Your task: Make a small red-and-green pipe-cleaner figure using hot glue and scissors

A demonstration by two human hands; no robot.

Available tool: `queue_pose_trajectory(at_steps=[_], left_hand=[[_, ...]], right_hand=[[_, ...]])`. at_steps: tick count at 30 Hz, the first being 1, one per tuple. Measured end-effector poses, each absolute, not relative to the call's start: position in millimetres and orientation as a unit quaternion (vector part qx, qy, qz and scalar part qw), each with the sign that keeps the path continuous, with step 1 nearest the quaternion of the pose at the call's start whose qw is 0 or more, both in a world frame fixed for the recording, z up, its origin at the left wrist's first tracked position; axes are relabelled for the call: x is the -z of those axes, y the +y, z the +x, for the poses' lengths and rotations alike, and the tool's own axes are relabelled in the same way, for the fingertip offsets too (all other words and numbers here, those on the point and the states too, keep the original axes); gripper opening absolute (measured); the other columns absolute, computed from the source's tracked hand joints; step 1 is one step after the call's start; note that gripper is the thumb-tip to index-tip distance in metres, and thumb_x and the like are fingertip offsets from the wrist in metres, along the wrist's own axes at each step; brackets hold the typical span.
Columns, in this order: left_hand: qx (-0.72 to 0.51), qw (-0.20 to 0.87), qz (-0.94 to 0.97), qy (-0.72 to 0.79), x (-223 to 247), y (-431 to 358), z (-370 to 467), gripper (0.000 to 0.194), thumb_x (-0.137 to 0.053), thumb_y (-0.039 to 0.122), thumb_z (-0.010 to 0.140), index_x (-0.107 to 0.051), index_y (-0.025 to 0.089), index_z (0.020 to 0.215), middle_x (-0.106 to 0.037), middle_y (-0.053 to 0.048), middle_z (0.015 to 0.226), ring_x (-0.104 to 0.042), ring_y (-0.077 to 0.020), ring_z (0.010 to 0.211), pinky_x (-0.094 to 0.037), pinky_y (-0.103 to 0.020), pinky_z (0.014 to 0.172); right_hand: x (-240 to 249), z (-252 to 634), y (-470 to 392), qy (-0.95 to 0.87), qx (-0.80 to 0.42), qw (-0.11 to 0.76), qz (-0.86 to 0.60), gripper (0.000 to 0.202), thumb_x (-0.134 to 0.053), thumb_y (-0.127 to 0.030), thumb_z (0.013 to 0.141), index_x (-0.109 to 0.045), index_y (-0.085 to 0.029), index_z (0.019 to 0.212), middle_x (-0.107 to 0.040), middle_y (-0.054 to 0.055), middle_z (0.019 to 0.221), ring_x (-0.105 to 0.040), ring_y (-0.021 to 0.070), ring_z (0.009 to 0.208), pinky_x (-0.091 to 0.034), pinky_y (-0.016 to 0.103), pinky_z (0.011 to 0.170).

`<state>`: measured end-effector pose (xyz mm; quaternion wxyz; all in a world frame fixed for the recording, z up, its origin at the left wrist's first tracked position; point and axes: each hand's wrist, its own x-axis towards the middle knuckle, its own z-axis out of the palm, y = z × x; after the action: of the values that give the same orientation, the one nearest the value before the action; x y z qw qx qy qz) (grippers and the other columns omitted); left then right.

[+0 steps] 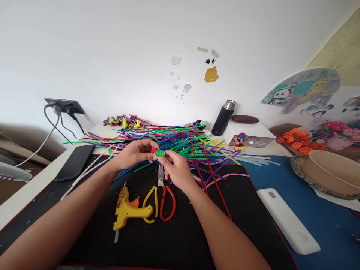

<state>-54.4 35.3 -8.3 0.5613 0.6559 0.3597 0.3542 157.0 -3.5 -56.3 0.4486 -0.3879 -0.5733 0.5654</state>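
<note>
A small red and green piece (159, 153) that looks like wound pipe cleaner is held up between both hands over the black mat (180, 247). My left hand (137, 154) pinches its red end between thumb and fingers. On the green end, the thumb and fingers of my right hand (176, 168) are closed. Just below the hands lie scissors with red handles (174, 204) and a tool with yellow handles (144, 197). A yellow glue gun (126, 210) rests to their left, its front end overlapping the yellow handles.
Loose coloured pipe cleaners (180, 142) are heaped behind the hands. A phone (74, 162) lies left. At the back right stand a black flask (223, 118) and a white box (255, 131) beside a small figure (240, 141). A white case (288, 221) and a bowl (334, 172) are right.
</note>
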Motion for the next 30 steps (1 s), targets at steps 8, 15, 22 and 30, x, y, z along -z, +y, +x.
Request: queue_pose_trajectory(at_steps=[8,15,22,30], left_hand=[[-0.349,0.553,0.660,0.370,8.3,35.9,-54.9,0.043,-0.101,0.042,0.077,-0.075,0.016,0.098,-0.073,-0.003,0.086,-0.068,-0.0171,0.077,-0.060,-0.029,0.073],[-0.344,0.558,0.656,0.373,11.9,36.5,-55.7,0.042,-0.101,0.039,0.077,-0.075,0.016,0.101,-0.075,-0.004,0.090,-0.071,-0.0181,0.082,-0.061,-0.029,0.076],[-0.346,0.573,0.642,0.373,11.7,35.6,-54.9,0.043,-0.102,0.037,0.075,-0.076,0.015,0.100,-0.075,-0.003,0.089,-0.070,-0.0172,0.081,-0.061,-0.028,0.075],[-0.353,0.571,0.639,0.375,14.6,38.3,-56.1,0.042,-0.104,0.036,0.074,-0.077,0.014,0.097,-0.073,-0.003,0.086,-0.069,-0.0161,0.078,-0.059,-0.027,0.073]], right_hand=[[56.6,154.9,-4.5,-0.576,-0.564,0.445,-0.389,0.041,-0.070,-0.055,0.099,-0.067,-0.019,0.118,-0.055,-0.010,0.053,-0.052,0.0134,0.041,-0.040,0.025,0.047],[50.6,157.8,-4.6,-0.551,-0.587,0.452,-0.383,0.049,-0.067,-0.066,0.098,-0.072,-0.019,0.108,-0.054,-0.008,0.051,-0.052,0.0129,0.042,-0.041,0.024,0.046],[51.0,157.1,-2.9,-0.546,-0.590,0.453,-0.385,0.048,-0.070,-0.064,0.097,-0.075,-0.019,0.110,-0.054,-0.008,0.051,-0.052,0.0134,0.042,-0.041,0.024,0.046],[50.9,156.9,-4.6,-0.562,-0.572,0.448,-0.395,0.038,-0.066,-0.056,0.103,-0.076,-0.020,0.111,-0.054,-0.007,0.051,-0.053,0.0143,0.042,-0.042,0.026,0.048]])
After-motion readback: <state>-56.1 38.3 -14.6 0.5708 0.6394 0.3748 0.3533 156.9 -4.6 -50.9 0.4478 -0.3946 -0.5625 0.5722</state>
